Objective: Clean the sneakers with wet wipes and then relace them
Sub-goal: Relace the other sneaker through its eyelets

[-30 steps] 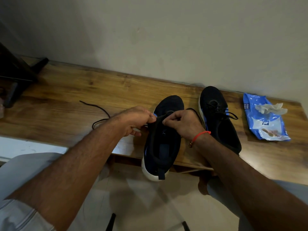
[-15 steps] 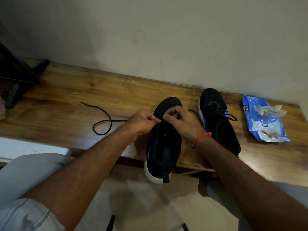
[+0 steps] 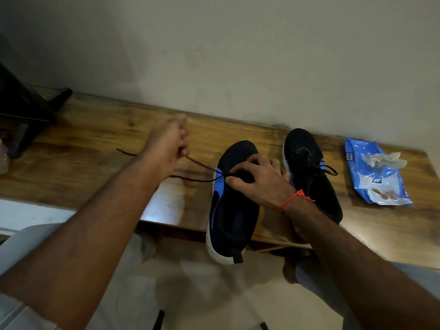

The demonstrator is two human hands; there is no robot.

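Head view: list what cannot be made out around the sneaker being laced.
- Eyelets of the near sneaker: covered by the right hand.
- Lace end: lost inside the blurred left hand.
- Wipes pack label: too small to read fully.
- Dark object: cut off by the left edge.

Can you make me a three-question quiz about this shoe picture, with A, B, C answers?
1. Where is the wipes pack?
A. right of both shoes
B. between the shoes
C. on the floor

2. What colour is the wrist string?
A. green
B. red
C. white

3. What is the left hand doing?
A. pulling the black lace
B. lying flat on the table
C. holding a wipe

Answers: 1 A, it lies past the far shoe. 2 B, it looks bright red. 3 A, the lace runs tight from its fingers to the near shoe.
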